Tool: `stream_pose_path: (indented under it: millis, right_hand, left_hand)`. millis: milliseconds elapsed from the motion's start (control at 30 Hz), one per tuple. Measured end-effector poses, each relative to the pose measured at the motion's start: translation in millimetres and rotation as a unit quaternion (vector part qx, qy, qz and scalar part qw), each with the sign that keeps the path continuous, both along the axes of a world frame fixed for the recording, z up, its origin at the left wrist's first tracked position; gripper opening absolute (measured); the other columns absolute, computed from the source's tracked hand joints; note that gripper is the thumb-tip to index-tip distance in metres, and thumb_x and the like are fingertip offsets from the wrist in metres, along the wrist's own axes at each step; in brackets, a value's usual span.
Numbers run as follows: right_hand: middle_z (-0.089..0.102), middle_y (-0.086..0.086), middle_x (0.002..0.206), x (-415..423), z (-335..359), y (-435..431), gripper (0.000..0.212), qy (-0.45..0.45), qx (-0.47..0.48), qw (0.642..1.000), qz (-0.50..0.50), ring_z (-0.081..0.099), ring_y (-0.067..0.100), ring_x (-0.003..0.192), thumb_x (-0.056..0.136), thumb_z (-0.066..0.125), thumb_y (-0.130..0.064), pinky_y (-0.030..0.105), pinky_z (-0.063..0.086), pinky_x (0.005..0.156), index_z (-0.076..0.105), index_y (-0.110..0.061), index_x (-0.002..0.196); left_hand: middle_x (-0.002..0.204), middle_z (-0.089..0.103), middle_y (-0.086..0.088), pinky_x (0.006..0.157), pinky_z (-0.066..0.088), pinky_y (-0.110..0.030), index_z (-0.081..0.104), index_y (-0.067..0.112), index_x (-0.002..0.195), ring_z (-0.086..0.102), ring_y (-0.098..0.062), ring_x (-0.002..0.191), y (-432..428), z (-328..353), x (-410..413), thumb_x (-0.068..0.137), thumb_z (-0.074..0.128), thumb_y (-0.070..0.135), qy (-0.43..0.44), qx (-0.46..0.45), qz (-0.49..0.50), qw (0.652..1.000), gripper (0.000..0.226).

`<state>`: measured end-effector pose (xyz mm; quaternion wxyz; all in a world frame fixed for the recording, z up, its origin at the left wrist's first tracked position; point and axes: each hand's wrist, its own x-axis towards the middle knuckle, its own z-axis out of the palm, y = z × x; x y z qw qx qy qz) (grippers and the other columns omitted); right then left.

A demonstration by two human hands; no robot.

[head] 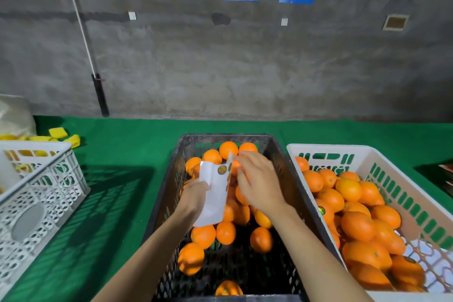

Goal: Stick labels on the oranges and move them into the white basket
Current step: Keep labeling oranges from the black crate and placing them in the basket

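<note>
The left hand (195, 195) held a white label sheet (212, 193) upright over the black crate (169, 179), fingers curled round its lower edge, probably so the round labels (222, 169) near the top faced the other hand. The right hand (257, 182) reached across to the sheet's upper edge, its fingertips pinching there, apparently peeling off 1 label; whether a label was already lifted could not be told. Both hands hovered above the fruit, likely to keep the reach to the next orange short.

Directly beneath the hands, the black crate held loose oranges (226, 233), piled toward its far end and thinner toward the person, with bare floor showing. To the right of the right hand stood the white basket (414, 193), touching the crate and heaped with oranges (358, 227), at least 2 of which showed stickers. Well to the left of the left hand, another white crate (49, 179) sat on the green surface (122, 179) with yellow pieces inside.
</note>
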<state>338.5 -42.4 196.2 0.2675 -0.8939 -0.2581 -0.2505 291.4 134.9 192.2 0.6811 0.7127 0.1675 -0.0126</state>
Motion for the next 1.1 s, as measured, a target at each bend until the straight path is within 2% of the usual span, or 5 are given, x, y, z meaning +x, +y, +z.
stream_pose_path:
  millis: [267,433,633,767,1100]
  right_hand:
    - [0.053,-0.003,0.067,-14.3,-6.5,22.6,0.020,0.318,0.240,0.908,0.130,0.052,0.007,0.063,0.093,0.060,-0.019,0.024,0.045,0.062,0.066,-0.009,0.077]
    - [0.060,0.011,0.071,-10.8,-4.0,19.2,0.016,0.361,0.283,0.881,0.112,0.059,0.016,0.072,0.095,0.065,-0.012,0.037,0.052,0.070,0.076,-0.007,0.085]
    - [0.075,-0.007,0.085,-8.4,-5.6,16.8,0.013,0.357,0.279,0.883,0.121,0.068,0.005,0.084,0.095,0.068,-0.015,0.020,0.054,0.073,0.078,-0.021,0.091]
    - [0.073,0.011,0.103,-10.9,-4.7,18.3,0.017,0.364,0.277,0.880,0.132,0.067,0.022,0.097,0.097,0.065,-0.016,0.035,0.057,0.083,0.076,-0.027,0.091]
    - [0.070,0.022,0.108,-8.3,-7.5,18.7,0.023,0.385,0.299,0.862,0.138,0.068,0.020,0.097,0.098,0.062,-0.014,0.034,0.055,0.088,0.075,0.004,0.094]
  left_hand:
    - [0.077,0.055,0.001,0.059,0.038,-0.033,0.045,0.018,0.085,0.052,-0.015,0.066,7.9,-8.1,-7.4,0.096,0.039,0.028,-0.054,0.368,0.032,0.928,0.016]
    - [0.122,0.055,-0.008,0.083,0.044,-0.044,0.057,0.011,0.112,0.052,-0.032,0.105,5.3,-4.3,-10.0,0.091,0.060,0.019,-0.187,0.489,0.112,0.845,0.022]
    - [0.124,0.056,0.011,0.090,0.039,-0.024,0.063,0.028,0.122,0.051,-0.013,0.111,6.3,-12.0,-4.4,0.098,0.057,0.044,-0.223,0.495,-0.022,0.840,0.030]
    - [0.123,0.064,0.009,0.085,0.042,-0.023,0.066,0.028,0.125,0.057,-0.012,0.108,7.9,-13.1,-5.0,0.096,0.062,0.039,-0.250,0.469,-0.003,0.847,0.031]
    - [0.104,0.073,0.011,0.064,0.028,-0.005,0.074,0.031,0.114,0.062,-0.009,0.093,4.3,-14.6,-5.2,0.094,0.066,0.037,-0.256,0.478,0.015,0.840,0.023]
